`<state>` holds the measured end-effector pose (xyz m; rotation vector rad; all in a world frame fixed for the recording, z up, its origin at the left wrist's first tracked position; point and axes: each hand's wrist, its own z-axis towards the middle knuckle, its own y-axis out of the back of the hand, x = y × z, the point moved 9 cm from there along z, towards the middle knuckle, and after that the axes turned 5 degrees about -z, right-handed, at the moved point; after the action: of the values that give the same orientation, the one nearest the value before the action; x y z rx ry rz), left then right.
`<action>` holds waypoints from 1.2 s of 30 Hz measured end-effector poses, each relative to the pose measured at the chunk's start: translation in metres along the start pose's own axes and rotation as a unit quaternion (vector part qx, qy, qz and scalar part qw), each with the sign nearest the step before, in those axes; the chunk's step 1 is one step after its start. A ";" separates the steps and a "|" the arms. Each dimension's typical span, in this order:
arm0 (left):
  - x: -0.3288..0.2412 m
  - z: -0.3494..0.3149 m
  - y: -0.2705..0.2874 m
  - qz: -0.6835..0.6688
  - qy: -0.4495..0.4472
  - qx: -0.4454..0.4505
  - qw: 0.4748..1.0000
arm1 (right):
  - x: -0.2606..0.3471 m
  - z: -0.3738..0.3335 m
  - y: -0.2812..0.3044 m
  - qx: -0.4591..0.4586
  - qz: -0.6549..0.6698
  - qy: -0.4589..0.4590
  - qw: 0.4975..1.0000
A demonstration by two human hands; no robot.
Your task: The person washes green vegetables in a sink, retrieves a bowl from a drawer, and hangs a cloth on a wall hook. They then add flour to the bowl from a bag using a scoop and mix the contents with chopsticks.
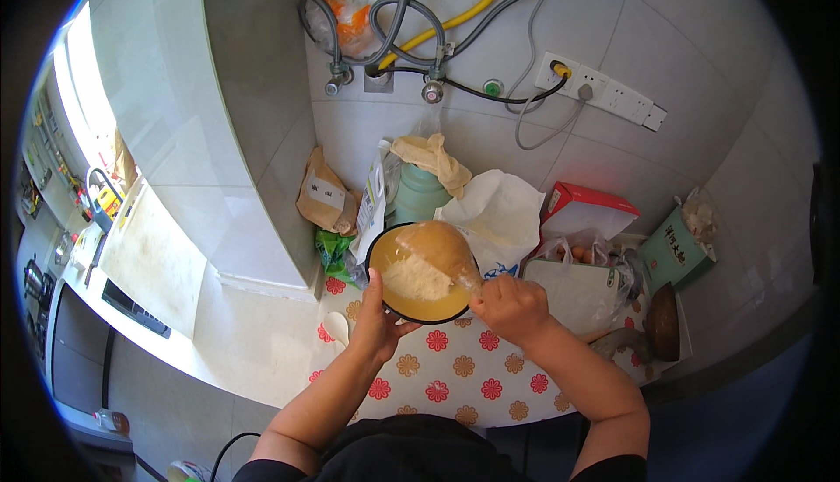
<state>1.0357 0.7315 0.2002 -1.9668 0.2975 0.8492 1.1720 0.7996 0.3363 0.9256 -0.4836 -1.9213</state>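
Observation:
My left hand point(378, 323) grips the near left side of a yellow bowl point(385, 259) with a black rim, thumb up along the edge and fingers underneath. A heap of pale flour-like powder point(418, 279) lies in the bowl. Over the bowl's far right part is a tan, rounded scoop point(435, 246), its back upward. My right hand point(512, 309) is closed around the handle end of the scoop at the bowl's right rim. Most of that handle is hidden by the fingers.
Behind the bowl stand a pale green canister point(418, 192) with a cloth on top, a brown paper bag point(326, 193) and a white bag point(496, 215). A red box point(591, 209) and green box point(675, 250) are at right. A white spoon point(336, 326) lies on the flowered tablecloth point(464, 365).

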 end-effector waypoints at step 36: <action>-0.011 0.020 0.029 -0.107 -0.072 0.022 0.991 | -0.134 0.033 -0.153 0.548 -0.079 -0.180 0.813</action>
<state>1.0041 0.7315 0.1820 -1.8456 0.0203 0.8326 1.0995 0.9907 0.3119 1.3007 -1.9278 -1.8974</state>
